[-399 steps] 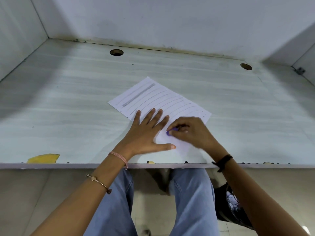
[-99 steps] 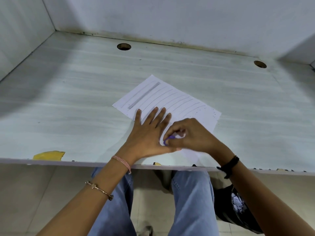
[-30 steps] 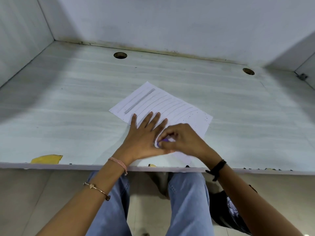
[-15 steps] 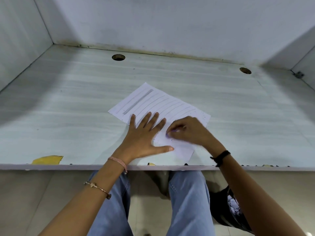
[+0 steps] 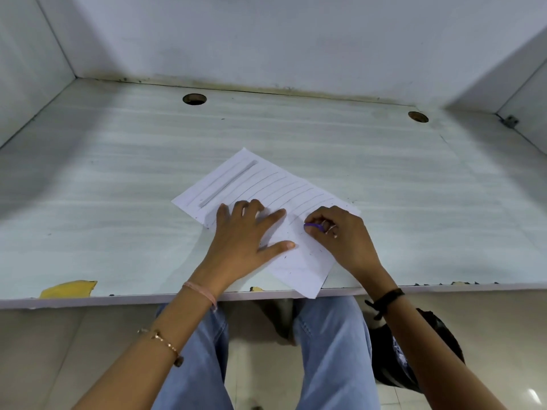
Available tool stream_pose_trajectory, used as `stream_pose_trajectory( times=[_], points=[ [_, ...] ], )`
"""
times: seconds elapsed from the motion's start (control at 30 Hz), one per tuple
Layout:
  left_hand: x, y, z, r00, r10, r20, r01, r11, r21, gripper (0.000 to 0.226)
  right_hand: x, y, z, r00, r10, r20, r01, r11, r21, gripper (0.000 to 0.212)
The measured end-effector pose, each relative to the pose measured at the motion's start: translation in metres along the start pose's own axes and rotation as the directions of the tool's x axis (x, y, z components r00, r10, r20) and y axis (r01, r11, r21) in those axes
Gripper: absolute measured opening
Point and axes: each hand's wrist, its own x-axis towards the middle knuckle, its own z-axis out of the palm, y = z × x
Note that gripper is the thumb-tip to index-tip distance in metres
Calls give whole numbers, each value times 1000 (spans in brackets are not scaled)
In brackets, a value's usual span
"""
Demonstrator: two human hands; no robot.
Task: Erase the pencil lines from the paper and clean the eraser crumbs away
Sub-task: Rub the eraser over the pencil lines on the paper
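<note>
matt white paper, pale wood-grain laminate desk

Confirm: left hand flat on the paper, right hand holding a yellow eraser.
Not quite: the eraser is purple, not yellow, as the head view shows. The left hand does press flat on the paper, and the right hand holds it.

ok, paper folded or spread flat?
Spread flat. The paper lies unfolded on the desk, pressed down by the left hand; its near corner overhangs the desk edge.
</note>
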Motion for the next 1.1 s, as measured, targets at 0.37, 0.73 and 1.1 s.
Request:
stream_pose_trajectory(
  times=[0.37,0.73,1.1],
  points=[
    [31,-4,22,990,115,88,-108,991,-74,106,18,-14,-6,992,33,123,-36,999,25,16],
    [35,-2,24,989,99,106,-97,995,-27,105,34,-22,-1,998,46,35,-46,999,12,15],
    [36,-1,25,989,99,109,-96,995,-35,112,31,-36,5,996,-17,83,26,994,-107,17]
  ],
)
